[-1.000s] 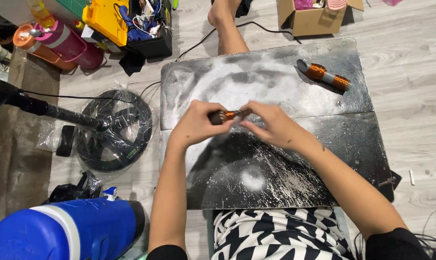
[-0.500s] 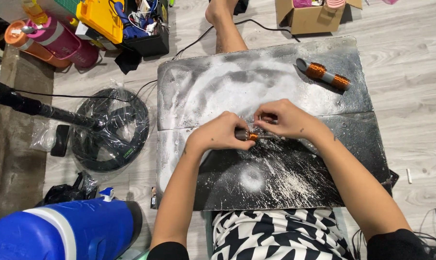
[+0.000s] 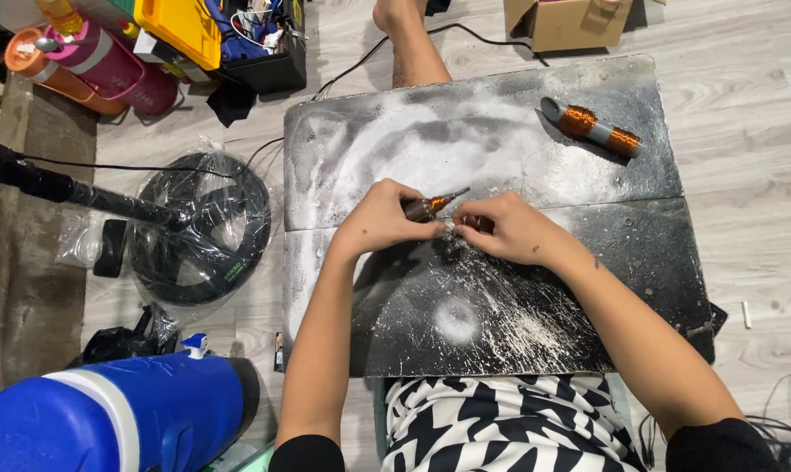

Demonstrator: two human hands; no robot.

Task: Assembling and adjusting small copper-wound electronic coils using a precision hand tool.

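The left hand (image 3: 382, 218) has its grip pinched around a small coil (image 3: 429, 206), a dark rod wound with copper wire, whose pointed end sticks out up and to the right. The right hand (image 3: 509, 229) sits just beside it, fingertips pressed together near the coil's tip; it seems to be pinching a fine wire, though that is too thin to make out for sure. Both hands rest low over the middle of a dark board (image 3: 588, 175) dusted with white powder, lying on the floor across the person's lap. White scrapings fan out on the board below the hands. Near the board's far right corner lies a second coil (image 3: 592, 128), longer, with two copper windings, well apart from the hands. Left of the board a black ring (image 3: 199, 229) wrapped in clear plastic lies on the floor, with a dark pole (image 3: 55, 185) reaching onto it. A blue jug (image 3: 107, 419) lies at lower left.
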